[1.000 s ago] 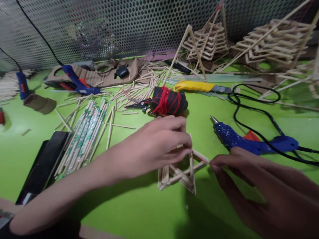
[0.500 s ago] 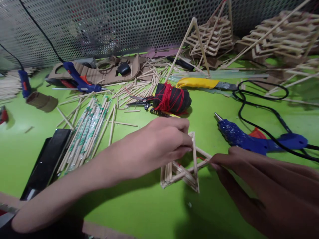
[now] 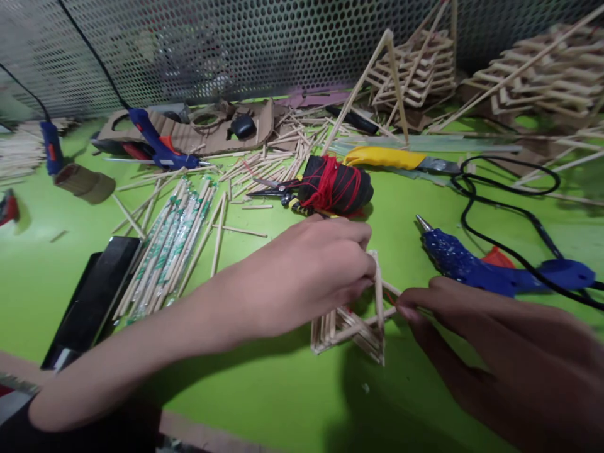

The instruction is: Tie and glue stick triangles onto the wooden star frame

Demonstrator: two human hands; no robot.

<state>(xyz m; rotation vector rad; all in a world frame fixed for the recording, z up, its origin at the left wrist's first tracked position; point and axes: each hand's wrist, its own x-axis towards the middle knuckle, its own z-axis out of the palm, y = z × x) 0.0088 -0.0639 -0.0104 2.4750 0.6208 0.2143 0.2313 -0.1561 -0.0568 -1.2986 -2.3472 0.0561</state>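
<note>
the little stick frame (image 3: pixel 352 324) sits on the green bench (image 3: pixel 264 390) in front of the person, between both hands. over the last second it has been tipped up: one triangular side now stands nearly upright where it lay flatter before, so the corner by the right fingers is easier to get at. the left hand (image 3: pixel 306 274) is curled over the top of the frame, fingers closed on its upper sticks and steadying it. the right hand (image 3: pixel 476 333) has kept its fingertips pinched at the frame's right corner, on what looks like a thin red thread (image 3: pixel 391 298). just behind lies a blue glue gun (image 3: pixel 476 267), and further back a spool of red thread (image 3: pixel 335 185).
</note>
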